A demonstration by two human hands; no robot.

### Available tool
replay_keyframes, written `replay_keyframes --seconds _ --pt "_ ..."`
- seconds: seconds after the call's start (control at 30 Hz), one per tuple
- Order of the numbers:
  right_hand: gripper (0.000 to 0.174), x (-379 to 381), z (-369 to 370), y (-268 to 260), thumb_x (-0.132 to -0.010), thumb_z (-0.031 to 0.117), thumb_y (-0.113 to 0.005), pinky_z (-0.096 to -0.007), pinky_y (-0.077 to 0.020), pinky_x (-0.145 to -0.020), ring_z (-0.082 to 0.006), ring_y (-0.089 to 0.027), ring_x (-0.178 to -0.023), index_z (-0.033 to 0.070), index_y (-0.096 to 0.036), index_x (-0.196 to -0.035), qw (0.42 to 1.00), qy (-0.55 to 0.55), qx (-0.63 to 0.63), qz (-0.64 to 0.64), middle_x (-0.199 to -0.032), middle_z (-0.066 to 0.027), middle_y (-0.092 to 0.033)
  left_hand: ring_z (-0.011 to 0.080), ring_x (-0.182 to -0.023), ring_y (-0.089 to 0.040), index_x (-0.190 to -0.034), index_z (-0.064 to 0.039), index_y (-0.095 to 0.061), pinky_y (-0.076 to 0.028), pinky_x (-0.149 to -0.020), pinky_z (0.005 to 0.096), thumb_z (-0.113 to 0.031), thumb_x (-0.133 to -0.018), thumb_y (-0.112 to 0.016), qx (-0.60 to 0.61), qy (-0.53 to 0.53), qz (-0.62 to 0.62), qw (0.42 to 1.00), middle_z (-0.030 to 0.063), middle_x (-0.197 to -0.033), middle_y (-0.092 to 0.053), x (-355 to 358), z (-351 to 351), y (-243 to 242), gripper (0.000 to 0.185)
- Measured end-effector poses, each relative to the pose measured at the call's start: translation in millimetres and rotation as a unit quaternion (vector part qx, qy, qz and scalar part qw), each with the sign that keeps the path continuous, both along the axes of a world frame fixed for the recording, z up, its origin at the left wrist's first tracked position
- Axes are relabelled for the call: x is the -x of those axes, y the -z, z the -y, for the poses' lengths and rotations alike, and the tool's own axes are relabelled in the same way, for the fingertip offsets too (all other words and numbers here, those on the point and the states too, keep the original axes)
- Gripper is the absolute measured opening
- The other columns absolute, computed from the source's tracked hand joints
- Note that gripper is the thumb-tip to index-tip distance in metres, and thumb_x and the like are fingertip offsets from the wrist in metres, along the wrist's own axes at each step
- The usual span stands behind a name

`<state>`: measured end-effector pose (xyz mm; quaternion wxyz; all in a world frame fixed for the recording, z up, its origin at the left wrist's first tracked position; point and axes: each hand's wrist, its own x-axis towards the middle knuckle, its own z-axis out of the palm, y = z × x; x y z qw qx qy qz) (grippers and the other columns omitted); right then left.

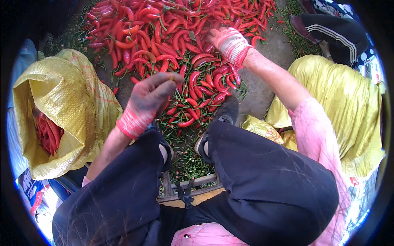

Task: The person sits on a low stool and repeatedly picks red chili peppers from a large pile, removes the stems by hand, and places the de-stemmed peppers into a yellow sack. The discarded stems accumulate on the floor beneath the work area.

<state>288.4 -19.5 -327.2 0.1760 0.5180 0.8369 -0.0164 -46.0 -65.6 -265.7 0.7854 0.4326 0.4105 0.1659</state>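
My left hand (144, 100), in a pink-and-white knit glove with dark-stained fingers, is raised in front of my left knee. Its thumb and fingers pinch a small yellow-green piece (172, 78), too blurred to name. My right hand (228, 44), gloved alike, reaches out over the large heap of red chili peppers (160, 33). Its fingertips are blurred against the peppers, so any grip there is unclear. Between my hands and feet lies a smaller group of red chili peppers with green stems (200, 86).
An open yellow woven sack (58, 123) holding red peppers stands at left. Another yellow woven sack (332, 92) bulges at right, beside a crumpled yellow piece (264, 129). Cut green stems (190, 167) litter the ground below. Another person's striped trouser leg (335, 33) is at upper right.
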Motion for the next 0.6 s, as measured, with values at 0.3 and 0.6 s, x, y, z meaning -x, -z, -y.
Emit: replay_keyframes --seconds 0.3,0.6 --pt "0.034 29.2 54.4 -93.2 -0.099 0.022 -0.068 -0.0309 -0.0551 -0.079 -0.0132 -0.066 -0.087 -0.002 -0.064 -0.123 0.730 0.365 0.270 -0.510 -0.101 -0.0067 -0.072 0.0190 -0.090 -0.069 -0.136 -0.003 -0.056 -0.059 -0.073 0.0337 -0.014 -0.103 -0.062 0.263 -0.264 0.195 0.907 0.0047 -0.101 -0.068 -34.5 -5.0 33.9 0.035" --pt "0.022 106.1 115.0 -69.8 -0.103 0.020 -0.059 -0.0307 -0.0545 -0.075 -0.0137 -0.065 -0.082 0.001 -0.071 -0.106 0.784 0.338 0.229 -0.468 -0.091 -0.0056 -0.069 0.0130 -0.068 -0.066 -0.121 -0.001 -0.059 -0.054 -0.054 0.0284 -0.018 -0.106 -0.056 0.152 -0.142 0.099 0.973 0.0072 -0.093 -0.068 -38.6 18.9 33.7 0.023"
